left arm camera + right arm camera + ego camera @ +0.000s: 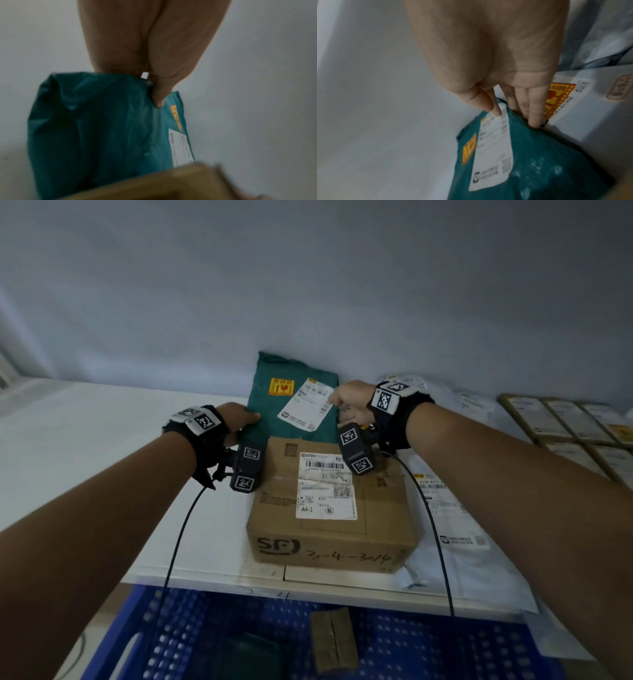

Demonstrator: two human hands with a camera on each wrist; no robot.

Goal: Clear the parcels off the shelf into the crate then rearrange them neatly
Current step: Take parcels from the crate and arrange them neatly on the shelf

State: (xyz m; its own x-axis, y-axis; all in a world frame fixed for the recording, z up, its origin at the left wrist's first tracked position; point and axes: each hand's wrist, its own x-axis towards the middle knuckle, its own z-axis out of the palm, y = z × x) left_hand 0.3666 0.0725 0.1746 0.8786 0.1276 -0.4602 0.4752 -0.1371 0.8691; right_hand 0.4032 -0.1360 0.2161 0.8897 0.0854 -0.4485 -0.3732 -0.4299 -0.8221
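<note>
Two hands are on one green bag [294,402] at the back of the shelf [102,446]. On the left, the left hand [239,416] pinches the bag's edge, thumb on top. In the middle, a brown box [329,508] sits in front of the bag. The right hand [349,405] holds the bag's other side, fingers [534,108] curled under it. Further right lie white bags [455,508] and flat packs [575,426].

Only a little seems done. The blue crate [428,642] below holds a small brown parcel [334,638] and something dark. Most parcels wait on the shelf, and no tidying has begun.

That dark thing is too blurry to name. The crate is cut off at the bottom.
</note>
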